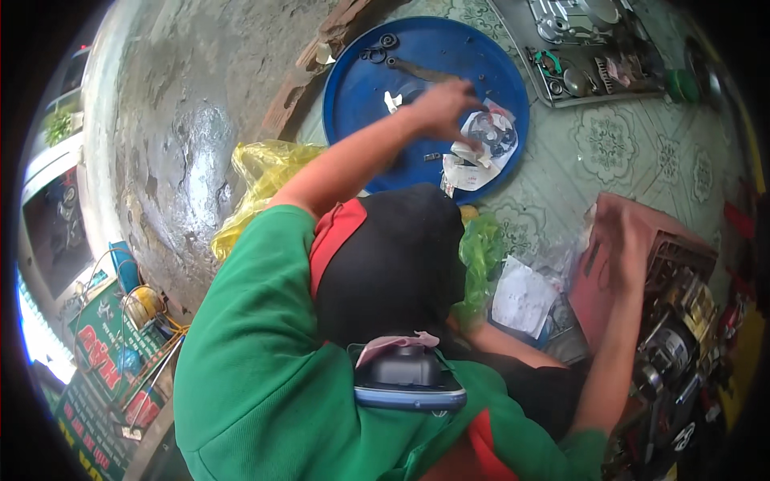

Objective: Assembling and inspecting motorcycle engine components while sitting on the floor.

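Now the blue tray (pixel 353 108) sits at twelve o'clock, the red crate (pixel 592 280) at three; over the tray the left hand (pixel 449 108) arches, fingers curved, pinch unclear; the right hand (pixel 622 232) blurs at the crate, grip unreadable; white papers (pixel 470 176) lie at the tray's four o'clock, dark rings (pixel 374 54) near eleven.

Repair workshop: dark rings (pixel 389 40) in blue tray (pixel 353 108), metal parts (pixel 576 81) in grey tray (pixel 553 99), heaped machine parts (pixel 667 349)
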Demonstrator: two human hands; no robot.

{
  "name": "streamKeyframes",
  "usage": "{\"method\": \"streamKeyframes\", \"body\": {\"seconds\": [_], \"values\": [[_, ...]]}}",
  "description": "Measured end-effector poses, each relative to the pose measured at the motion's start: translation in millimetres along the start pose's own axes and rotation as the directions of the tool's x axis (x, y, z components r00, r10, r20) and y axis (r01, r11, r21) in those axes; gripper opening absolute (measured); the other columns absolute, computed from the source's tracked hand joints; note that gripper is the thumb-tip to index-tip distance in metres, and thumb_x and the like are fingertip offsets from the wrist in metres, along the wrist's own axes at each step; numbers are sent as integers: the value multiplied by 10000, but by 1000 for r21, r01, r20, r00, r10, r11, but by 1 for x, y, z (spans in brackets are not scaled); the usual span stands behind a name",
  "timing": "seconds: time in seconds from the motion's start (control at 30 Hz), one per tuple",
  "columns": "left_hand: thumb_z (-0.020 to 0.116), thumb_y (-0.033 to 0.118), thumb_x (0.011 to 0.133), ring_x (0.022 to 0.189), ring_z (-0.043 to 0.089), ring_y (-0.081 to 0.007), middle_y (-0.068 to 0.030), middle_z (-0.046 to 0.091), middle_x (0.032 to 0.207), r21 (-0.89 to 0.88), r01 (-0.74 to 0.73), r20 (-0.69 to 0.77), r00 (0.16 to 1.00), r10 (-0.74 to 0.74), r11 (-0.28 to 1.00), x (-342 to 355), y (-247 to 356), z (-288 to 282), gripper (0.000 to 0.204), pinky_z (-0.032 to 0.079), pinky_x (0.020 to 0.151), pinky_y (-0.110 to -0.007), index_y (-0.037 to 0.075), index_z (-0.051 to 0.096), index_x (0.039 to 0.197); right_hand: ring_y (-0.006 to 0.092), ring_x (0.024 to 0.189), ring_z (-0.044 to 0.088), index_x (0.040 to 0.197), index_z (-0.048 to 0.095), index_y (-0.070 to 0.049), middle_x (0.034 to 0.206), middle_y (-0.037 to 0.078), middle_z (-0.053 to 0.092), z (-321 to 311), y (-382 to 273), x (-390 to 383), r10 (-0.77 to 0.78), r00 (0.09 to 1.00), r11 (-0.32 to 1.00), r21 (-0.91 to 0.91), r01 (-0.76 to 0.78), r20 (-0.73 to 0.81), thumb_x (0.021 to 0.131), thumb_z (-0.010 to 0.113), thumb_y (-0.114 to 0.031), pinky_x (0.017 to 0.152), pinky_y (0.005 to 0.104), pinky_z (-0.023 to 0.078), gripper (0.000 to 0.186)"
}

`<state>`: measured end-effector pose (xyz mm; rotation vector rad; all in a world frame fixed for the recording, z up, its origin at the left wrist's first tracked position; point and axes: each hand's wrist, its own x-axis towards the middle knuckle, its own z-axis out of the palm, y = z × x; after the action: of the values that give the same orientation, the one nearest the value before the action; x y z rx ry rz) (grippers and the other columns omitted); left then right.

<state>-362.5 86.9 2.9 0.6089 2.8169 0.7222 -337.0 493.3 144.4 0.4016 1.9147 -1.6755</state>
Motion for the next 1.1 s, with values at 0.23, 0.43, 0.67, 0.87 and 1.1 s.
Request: {"method": "streamKeyframes", "body": {"seconds": [0.23, 0.43, 0.67, 0.87, 1.1], "values": [[856, 421, 589, 1380, 331, -387, -152, 407, 1447, 174, -42, 141, 990, 17, 984, -50, 54, 55, 808, 401, 990, -609, 122, 570, 1283, 159, 922, 665, 1244, 600, -4, 1045, 82, 684, 10, 76, -183, 235, 945, 964, -72, -257, -227, 988, 558, -363, 730, 250, 469, 443], [764, 247, 642, 936, 641, -362, -144, 659, 1014, 22, 58, -17, 998, -58, 998, -54, 40, 26, 385, 537, 788, -448, 62, 619, 947, 120, 748, 586, 1173, 621, 39, 857, 71, 645, 15, 118, -174, -61, 996, 803, -596, 14, -60, 905, 680, -201, 704, 281, 483, 365], [801, 86, 675, 841, 660, -125, -76, 702, 897, -650, 166, -247, 877, -412, 742, -54, 8, -39, 345, 526, 757, -282, 21, 646, 978, 103, 725, 569, 1206, 605, 28, 796, 52, 628, 3, 121, -183, 24, 999, 782, -622, -43, -39, 912, 674, -208, 705, 273, 479, 383], [817, 159, 656, 832, 687, -196, -109, 706, 905, -226, 174, -411, 875, -255, 959, -93, -62, -98, 411, 548, 762, -327, 39, 646, 1010, 130, 875, 576, 1273, 566, 5, 1074, 84, 654, 11, 104, -183, 107, 994, 811, -580, -77, 17, 944, 631, -215, 844, 295, 476, 402], [787, 301, 641, 1007, 657, -315, -140, 692, 1040, 64, 528, -192, 839, -509, 847, -149, -78, -106, 527, 512, 892, -433, 94, 665, 1110, 116, 832, 557, 1253, 585, 6, 928, 57, 630, 11, 102, -188, 77, 997, 804, -591, -65, -4, 938, 641, -219, 786, 282, 465, 391]]}}
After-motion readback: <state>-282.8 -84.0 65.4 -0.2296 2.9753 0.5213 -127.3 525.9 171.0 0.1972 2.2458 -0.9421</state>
